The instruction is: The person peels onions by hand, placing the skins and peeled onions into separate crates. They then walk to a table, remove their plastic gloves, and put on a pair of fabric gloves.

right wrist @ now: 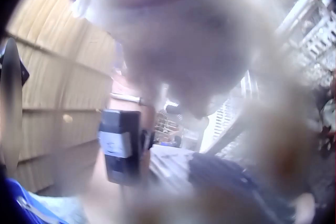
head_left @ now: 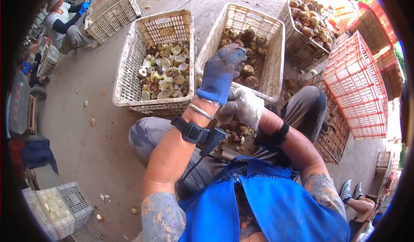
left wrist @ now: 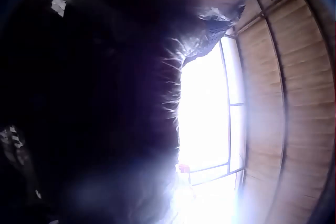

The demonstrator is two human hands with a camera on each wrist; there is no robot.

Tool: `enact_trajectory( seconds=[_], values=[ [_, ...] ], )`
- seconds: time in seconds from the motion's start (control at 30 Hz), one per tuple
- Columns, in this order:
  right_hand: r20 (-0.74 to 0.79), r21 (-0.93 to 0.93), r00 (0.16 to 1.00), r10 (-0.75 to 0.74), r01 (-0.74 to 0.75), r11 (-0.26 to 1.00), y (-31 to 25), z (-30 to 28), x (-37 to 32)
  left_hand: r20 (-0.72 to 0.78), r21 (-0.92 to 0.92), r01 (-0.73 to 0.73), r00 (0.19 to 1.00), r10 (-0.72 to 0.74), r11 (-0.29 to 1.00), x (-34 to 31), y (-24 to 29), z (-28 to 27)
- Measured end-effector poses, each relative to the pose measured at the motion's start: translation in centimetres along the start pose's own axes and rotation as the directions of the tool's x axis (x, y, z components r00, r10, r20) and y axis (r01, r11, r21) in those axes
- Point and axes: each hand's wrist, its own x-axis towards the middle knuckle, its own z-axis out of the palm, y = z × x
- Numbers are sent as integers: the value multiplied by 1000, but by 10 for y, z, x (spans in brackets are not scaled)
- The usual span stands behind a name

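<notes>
My left hand, in a blue knitted glove with darkened fingers, reaches up over the near side of the right-hand crate. Its fingers bend loosely, and nothing shows in them. Close below, my right hand, in a whitish glove, grips the cuff of the blue glove at the left wrist; its fingertips are partly hidden behind that wrist. Brownish round bulbs lie in the crate beyond. The right wrist view shows the whitish glove blurred near the left wrist's bracelet. The left wrist view is mostly dark.
A crate of pale peeled scraps stands front left. Behind right is a crate heaped with bulbs; red-and-white crates stack at the right. More scraps lie between my knees. Another person sits back left.
</notes>
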Motion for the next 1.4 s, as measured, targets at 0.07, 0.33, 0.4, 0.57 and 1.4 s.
enact_trajectory(
  seconds=[0.07,0.33,0.4,0.57,1.4],
  values=[
    [-15,-540,921,-389,320,778,8,-1,4,72,91,-100,993,94,991,-4,11,2],
    [-104,-911,758,-644,188,368,-21,20,-15,-206,-193,224,943,-263,955,-2,5,-4],
    [-56,-909,754,-654,232,346,-17,17,-7,-204,-12,210,957,-208,978,0,-11,-7],
    [115,-807,691,-714,484,338,-5,5,-2,-58,-377,334,923,-381,864,-8,7,0],
    [-27,-86,756,-654,650,755,-6,6,19,147,-861,106,988,44,498,-1,54,-9]
  ],
)
